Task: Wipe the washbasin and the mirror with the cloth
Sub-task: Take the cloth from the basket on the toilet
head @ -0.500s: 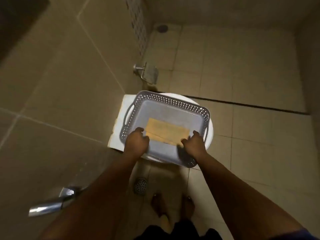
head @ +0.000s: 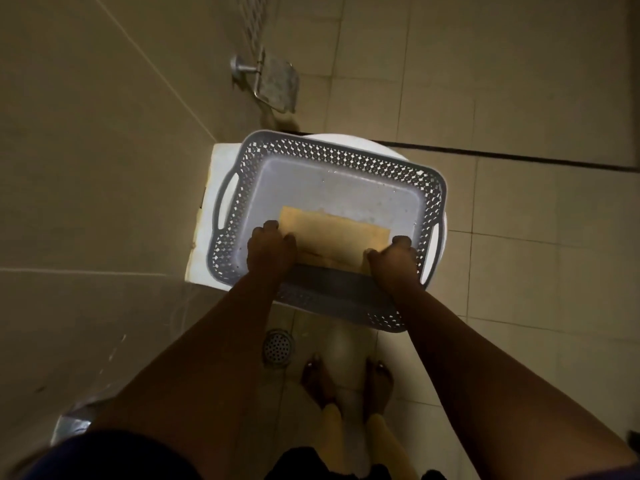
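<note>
A flat yellow cloth (head: 332, 237) lies on the bottom of a grey perforated plastic basket (head: 311, 157). The basket rests on a white toilet (head: 214, 209) with its lid down. My left hand (head: 268, 252) is inside the basket with its fingers curled on the cloth's left end. At the cloth's right end, my right hand (head: 394, 263) grips it the same way. No washbasin or mirror is in view.
A metal toilet-roll holder (head: 273, 81) sticks out from the tiled wall beyond the toilet. A round floor drain (head: 278, 346) lies by my bare feet (head: 346, 382). A chrome fitting (head: 71, 426) shows at the lower left. Beige tiles cover the floor and walls.
My head has come closer and lower over the basket. Both hands have reached deeper into it and closed on the ends of the cloth.
</note>
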